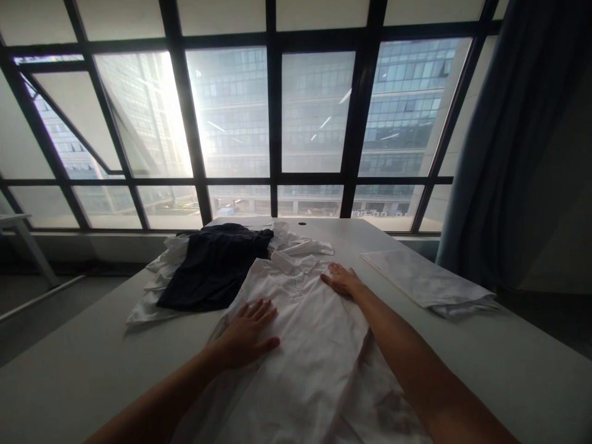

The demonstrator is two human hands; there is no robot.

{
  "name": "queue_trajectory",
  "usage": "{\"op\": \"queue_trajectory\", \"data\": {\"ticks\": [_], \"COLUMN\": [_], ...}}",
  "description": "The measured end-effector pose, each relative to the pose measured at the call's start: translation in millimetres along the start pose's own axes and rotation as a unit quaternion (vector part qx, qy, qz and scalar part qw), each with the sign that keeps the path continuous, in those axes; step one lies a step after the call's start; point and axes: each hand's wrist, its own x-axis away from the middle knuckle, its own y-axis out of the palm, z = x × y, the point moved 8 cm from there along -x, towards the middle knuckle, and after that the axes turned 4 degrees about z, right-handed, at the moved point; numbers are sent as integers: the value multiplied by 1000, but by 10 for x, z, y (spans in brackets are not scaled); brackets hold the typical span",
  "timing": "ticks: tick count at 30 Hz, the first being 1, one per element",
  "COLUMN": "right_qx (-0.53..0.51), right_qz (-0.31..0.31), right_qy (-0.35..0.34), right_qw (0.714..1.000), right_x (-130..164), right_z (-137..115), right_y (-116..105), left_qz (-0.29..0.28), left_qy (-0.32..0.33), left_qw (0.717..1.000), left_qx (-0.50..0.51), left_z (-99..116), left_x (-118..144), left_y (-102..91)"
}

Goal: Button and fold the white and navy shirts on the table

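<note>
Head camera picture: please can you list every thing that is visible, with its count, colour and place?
white shirt: 1, white, spread flat on the table in front of the person, collar towards the window
dark garment: 1, navy, on the pile at the left
white clothes pile: 1 pile, white, under the dark garment, far left of the table
folded white garment: 1, white, right side of the table
table: 1, light grey
window: 1, dark frame, behind the table
curtain: 1, grey-blue, right
left hand: flat on the shirt, fingers spread
right hand: flat on the shirt near the collar
</note>
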Motion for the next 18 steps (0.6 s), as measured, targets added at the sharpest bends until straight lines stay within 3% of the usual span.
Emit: {"op": "queue_trajectory", "data": {"ticks": [6, 10, 14, 18], "right_qx": [41, 21, 6, -17], "right_qz": [30, 3, 34, 4], "right_qy": [7, 4, -5, -25], "right_qw": [999, 1000, 999, 1000], "right_x": [29, 153, 263, 384], "right_z": [-33, -94, -109, -121], "right_y": [-72, -38, -124, -19], "left_qz": [6, 44, 111, 88], "left_qy": [3, 11, -32, -108], "left_qw": [1000, 999, 993, 988], "left_qx": [-4, 10, -6, -65], "left_z": [34, -60, -384, -797], "left_x": [38, -148, -634, -1034], "left_y": [-14, -121, -320, -199]}}
